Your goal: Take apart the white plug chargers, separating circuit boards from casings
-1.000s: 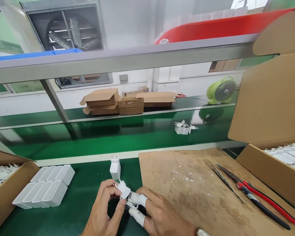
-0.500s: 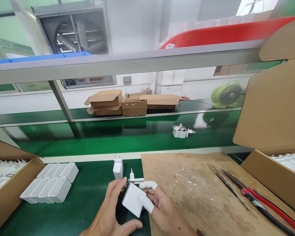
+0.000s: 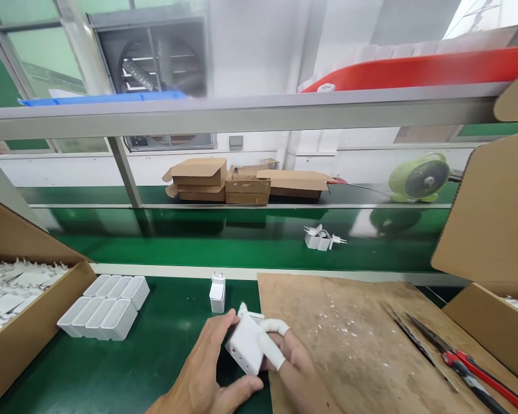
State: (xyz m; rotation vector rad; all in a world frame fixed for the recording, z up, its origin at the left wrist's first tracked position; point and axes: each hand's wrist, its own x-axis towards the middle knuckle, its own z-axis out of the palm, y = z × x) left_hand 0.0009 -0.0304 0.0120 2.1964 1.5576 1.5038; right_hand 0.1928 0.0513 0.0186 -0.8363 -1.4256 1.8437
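Green desk [image 3: 168,351], with a white case [image 3: 247,345] in our right fingers beside the board's [image 3: 349,368] left edge.
One open carton [image 3: 38,330] sits at the desk's left side, a second carton [image 3: 492,322] at its right; rows of open cases [image 3: 124,328] stand by the first. Our left hand [image 3: 209,356] spreads thumb and fingers wide around the case; whether they touch, we cannot tell. Our right hand [image 3: 300,368] pinches it between two white-covered digits. Cutters [image 3: 457,359] and tweezers [image 3: 418,339] lie along the board's right edge; an adapter [image 3: 217,294] stands near the desk's far edge. We judge the step as orienting the case with its plug piece [image 3: 243,309]; next calls for left fingers closing in to steady it. We can read no brand, label or writing.
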